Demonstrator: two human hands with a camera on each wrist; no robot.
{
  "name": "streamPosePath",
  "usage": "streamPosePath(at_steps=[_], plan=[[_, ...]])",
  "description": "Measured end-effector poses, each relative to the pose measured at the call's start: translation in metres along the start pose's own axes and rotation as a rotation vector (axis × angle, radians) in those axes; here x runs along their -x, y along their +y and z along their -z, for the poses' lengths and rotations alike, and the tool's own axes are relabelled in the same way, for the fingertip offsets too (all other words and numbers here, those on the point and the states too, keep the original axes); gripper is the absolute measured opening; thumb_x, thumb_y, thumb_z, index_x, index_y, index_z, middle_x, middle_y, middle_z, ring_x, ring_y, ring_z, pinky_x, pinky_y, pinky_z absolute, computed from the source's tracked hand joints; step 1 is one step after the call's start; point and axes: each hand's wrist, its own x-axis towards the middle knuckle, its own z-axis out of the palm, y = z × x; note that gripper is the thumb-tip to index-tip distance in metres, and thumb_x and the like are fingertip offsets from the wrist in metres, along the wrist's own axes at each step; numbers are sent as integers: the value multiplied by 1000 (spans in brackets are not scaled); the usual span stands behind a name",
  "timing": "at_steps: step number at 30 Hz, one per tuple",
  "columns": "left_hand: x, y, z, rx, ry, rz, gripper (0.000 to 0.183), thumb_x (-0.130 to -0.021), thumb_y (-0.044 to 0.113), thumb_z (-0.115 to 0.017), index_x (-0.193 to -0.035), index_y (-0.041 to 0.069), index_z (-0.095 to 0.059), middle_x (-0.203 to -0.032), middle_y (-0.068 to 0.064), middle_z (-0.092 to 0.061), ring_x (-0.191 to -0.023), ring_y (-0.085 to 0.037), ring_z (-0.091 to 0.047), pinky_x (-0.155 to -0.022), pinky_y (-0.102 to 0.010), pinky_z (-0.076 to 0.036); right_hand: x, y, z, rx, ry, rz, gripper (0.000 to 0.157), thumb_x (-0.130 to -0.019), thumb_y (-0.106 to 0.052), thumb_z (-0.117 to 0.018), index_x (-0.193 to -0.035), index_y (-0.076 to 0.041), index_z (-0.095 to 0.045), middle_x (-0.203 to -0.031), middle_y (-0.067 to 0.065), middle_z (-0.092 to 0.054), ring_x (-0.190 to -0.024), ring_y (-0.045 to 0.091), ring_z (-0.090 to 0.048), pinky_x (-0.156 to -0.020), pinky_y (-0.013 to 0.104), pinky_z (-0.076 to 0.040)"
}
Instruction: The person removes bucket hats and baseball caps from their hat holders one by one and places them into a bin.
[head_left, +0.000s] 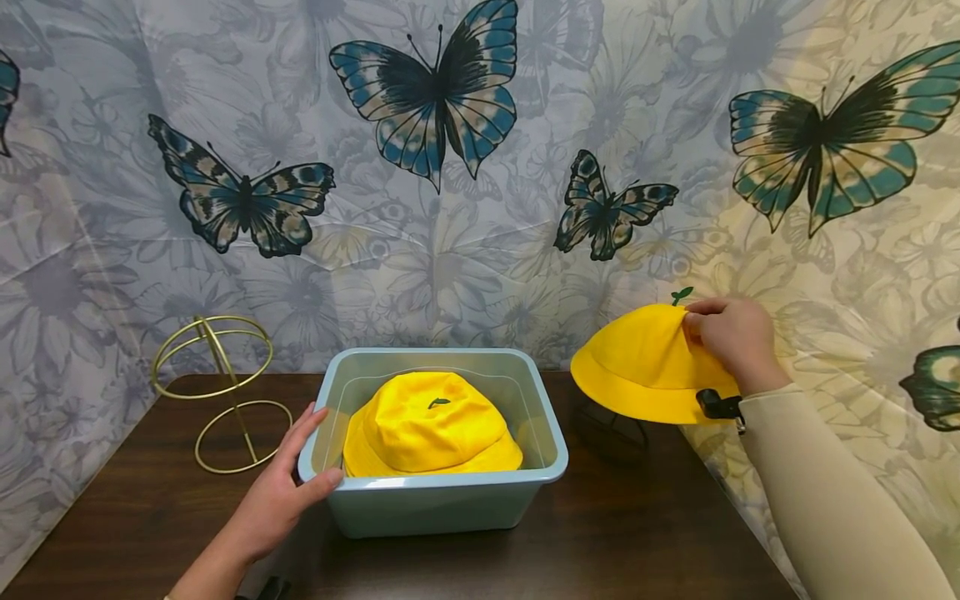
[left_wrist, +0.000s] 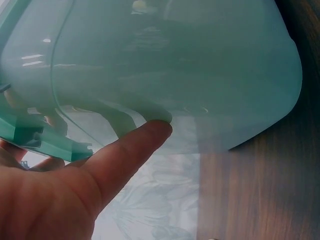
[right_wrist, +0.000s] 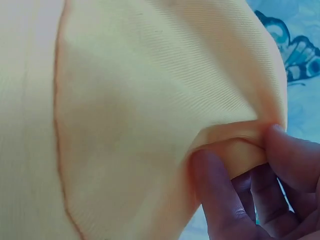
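Note:
A yellow bucket hat (head_left: 637, 358) with a green sprout on top is pinched at the crown by my right hand (head_left: 735, 337). In the right wrist view, thumb and fingers (right_wrist: 215, 185) bunch a fold of the hat's cloth (right_wrist: 135, 115). Below the brim show the legs of a wire stand (head_left: 630, 429), its upper part hidden. My left hand (head_left: 281, 487) holds the near left corner of a pale blue-green plastic bin (head_left: 435, 508), the thumb (left_wrist: 145, 140) against its outer wall. Inside the bin lies another yellow hat (head_left: 435, 425) with a sprout, crown up.
A gold wire hat stand (head_left: 225, 375) with rings at top and bottom stands bare at the left of the dark wooden table (head_left: 600, 533). Behind the table hangs a butterfly-print cloth (head_left: 465, 250).

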Motion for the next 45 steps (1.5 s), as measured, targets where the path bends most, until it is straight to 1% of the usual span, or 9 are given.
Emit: streamPosePath(at_steps=[4, 9, 12, 18, 22, 25, 28, 38, 45], plan=[[0, 0, 0, -15, 2, 7, 76, -95, 25, -67, -158, 15, -26, -165, -13, -3, -143, -51, -10, -99, -79, -18, 2, 1, 3, -10, 10, -18, 39, -98, -28, -63, -122, 3, -68, -118, 22, -57, -98, 37, -50, -68, 35, -47], [0, 1, 0, -18, 2, 17, 76, -95, 26, -67, -158, 15, -25, -165, -13, -3, -143, -51, -10, -98, -79, -18, 2, -7, 0, 173, 20, 128, 33, -96, -19, -61, -115, 6, -70, -113, 27, -61, -100, 44, -47, -74, 45, -42], [0, 2, 1, -13, 3, 14, 76, -95, 26, -66, -158, 14, -25, -165, -13, -3, -143, -51, -9, -99, -78, -18, 2, -11, -4, 215, 7, 190, 31, -95, -16, -64, -113, 8, -71, -107, 27, -66, -97, 45, -50, -73, 47, -45], [0, 1, 0, -28, 4, 17, 76, -94, 27, -67, -158, 14, -26, -165, -14, -4, -143, -52, -10, -97, -80, -16, 4, -7, -8, 203, -53, 184, 32, -92, -16, -67, -112, 8, -70, -105, 26, -68, -91, 41, -57, -70, 45, -50], [1, 1, 0, -25, 6, 14, 76, -94, 27, -67, -157, 13, -26, -165, -14, -4, -143, -52, -10, -97, -80, -16, 4, -6, -9, 213, -118, 175, 43, -93, -25, -66, -121, 8, -65, -114, 30, -64, -97, 43, -58, -77, 50, -50], [1, 1, 0, -21, 7, 7, 76, -94, 26, -67, -157, 12, -26, -165, -15, -4, -143, -52, -10, -98, -80, -17, 3, -10, -11, 266, -153, 194, 53, -94, -32, -67, -128, 8, -61, -119, 33, -60, -101, 45, -56, -79, 52, -48], [1, 1, 0, -21, 6, 3, 76, -95, 25, -67, -158, 12, -26, -165, -15, -4, -143, -52, -10, -98, -79, -18, 3, -15, -14, 326, -172, 223, 52, -93, -29, -68, -129, 8, -61, -120, 34, -60, -100, 44, -56, -75, 49, -47], [0, -1, 0, -42, 9, -3, 76, -95, 29, -66, -157, 14, -27, -165, -12, -5, -144, -50, -10, -97, -79, -18, -5, -10, -20, 415, -53, 340, 23, -91, -12, -69, -103, 7, -73, -98, 26, -69, -80, 39, -61, -70, 50, -49], [0, -1, 0, -43, 10, -4, 76, -94, 28, -67, -158, 14, -27, -165, -12, -5, -144, -50, -9, -96, -79, -18, -7, -4, -13, 301, -21, 260, 27, -96, -17, -64, -104, 8, -73, -101, 26, -68, -86, 41, -58, -69, 47, -48]])
